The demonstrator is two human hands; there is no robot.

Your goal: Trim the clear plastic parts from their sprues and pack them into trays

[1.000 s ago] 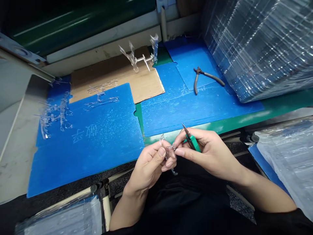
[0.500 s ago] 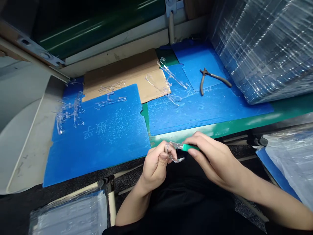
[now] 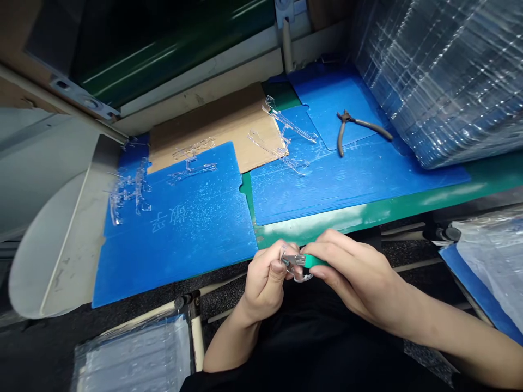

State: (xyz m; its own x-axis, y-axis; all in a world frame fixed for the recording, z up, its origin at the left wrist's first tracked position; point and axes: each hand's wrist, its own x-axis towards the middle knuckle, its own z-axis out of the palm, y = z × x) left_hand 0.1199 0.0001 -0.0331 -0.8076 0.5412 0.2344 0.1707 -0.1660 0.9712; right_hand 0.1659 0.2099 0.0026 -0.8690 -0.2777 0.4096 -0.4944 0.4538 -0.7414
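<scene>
Near my body, my left hand [image 3: 266, 279] is closed around a small clear plastic part [image 3: 301, 276], most of it hidden by the fingers. My right hand [image 3: 355, 267] grips the green handle of a short-bladed knife [image 3: 314, 261]. Its metal blade lies against the plastic part, close to my left thumb. Both hands are in front of the bench's near edge. Beyond them, clear plastic frames [image 3: 281, 136] rest across the cardboard and a blue sheet.
Cutting pliers [image 3: 347, 126] lie spread on a blue sheet [image 3: 294, 201]. More clear plastic pieces [image 3: 131, 190] are at the left, by a brown cardboard sheet [image 3: 204, 122]. A wrapped stack of clear trays [image 3: 445, 87] stands at the right. Another wrapped stack [image 3: 139, 354] sits low at the left.
The knife blade has turned and moved left and down, onto the plastic part by my left thumb. The whole view has shifted slightly, so the bench appears farther right.
</scene>
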